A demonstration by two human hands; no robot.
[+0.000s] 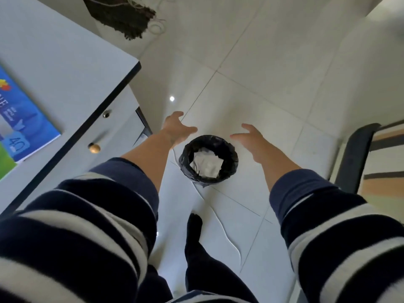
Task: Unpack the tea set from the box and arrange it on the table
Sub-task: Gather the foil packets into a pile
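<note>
I cannot find the tea set or its box anywhere in my view, so I cannot say where they are or how they look. The table is cut off at the left edge; only its pale top, dark edge band and a corner show. A blue printed booklet lies on it, also cropped, its lettering too partial to read. Below the edge I see a drawer front with a round brass knob and a small lock.

My left hand and right hand reach out over the tiled floor, fingers spread and relaxed, holding nothing. Between and below them stands a small bin with a black liner, crumpled white paper inside. Striped sleeves fill the foreground. A dark chair is cropped at the right. A dark fringed thing near the top is too blurred to identify.
</note>
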